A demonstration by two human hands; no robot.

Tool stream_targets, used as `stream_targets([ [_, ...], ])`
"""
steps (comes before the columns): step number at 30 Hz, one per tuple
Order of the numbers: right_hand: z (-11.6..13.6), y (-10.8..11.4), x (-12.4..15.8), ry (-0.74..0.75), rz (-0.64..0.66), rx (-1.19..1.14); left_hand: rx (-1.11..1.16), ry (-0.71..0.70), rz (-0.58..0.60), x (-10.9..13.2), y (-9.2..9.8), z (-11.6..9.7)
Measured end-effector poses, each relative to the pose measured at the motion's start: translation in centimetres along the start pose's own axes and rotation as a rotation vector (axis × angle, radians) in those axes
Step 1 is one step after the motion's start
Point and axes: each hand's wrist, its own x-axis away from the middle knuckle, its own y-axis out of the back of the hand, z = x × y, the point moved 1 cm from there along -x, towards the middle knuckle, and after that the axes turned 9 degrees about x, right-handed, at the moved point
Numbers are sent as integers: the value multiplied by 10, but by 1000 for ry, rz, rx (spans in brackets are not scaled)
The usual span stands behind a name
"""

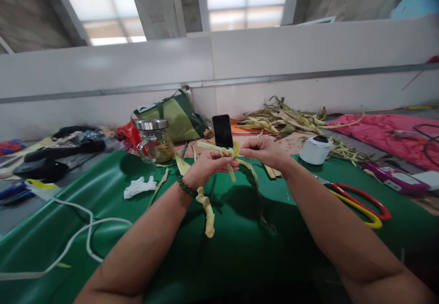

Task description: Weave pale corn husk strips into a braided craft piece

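Both my hands are raised over a green mat (240,249), working pale yellow-green leaf strips (233,155). My left hand (206,167), with a dark bead bracelet on the wrist, is closed around the strips, and a twisted strip (208,212) hangs down from it. My right hand (264,151) pinches the other end of the same strips, fingers closed. The two hands nearly touch. Loose strip ends dangle between them.
A lidded glass jar (154,141), a green bag (174,116), an upright black phone (222,130), a white tape roll (316,149), red and yellow scissors (360,201), a heap of dried leaves (288,121), crumpled tissue (139,186), a white cord (78,231) and pink cloth (380,132) surround me.
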Motion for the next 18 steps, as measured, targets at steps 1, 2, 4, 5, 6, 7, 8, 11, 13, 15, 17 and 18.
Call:
stream_targets([
  [1,0,1,0,10,-11,4,9,0,-9,0,0,0],
  [2,-1,2,0,16,-26,5,16,1,-20,0,1,-1],
  [4,-2,4,0,13,-55,1,25,11,-45,-1,1,-2],
  [5,-3,5,-1,4,-75,1,33,15,-55,-1,1,-2],
  [6,-5,6,-1,-5,-96,4,44,17,-64,-1,1,-3],
  [7,-6,7,-1,-13,-114,10,55,17,-70,-1,1,-3],
  [8,-8,7,-1,-20,-126,18,66,13,-76,-1,1,-4],
  [11,-10,8,-2,-21,-229,94,98,2,-104,-1,1,-5],
  [13,-6,6,0,48,-441,238,118,-17,-141,-2,3,-5],
  [15,1,0,4,182,-610,424,136,-43,-173,-4,4,-4],
  [17,9,-10,8,317,-556,593,149,-69,-179,-5,4,-3],
  [18,14,-16,10,367,-477,672,153,-74,-173,-6,5,-2],
])
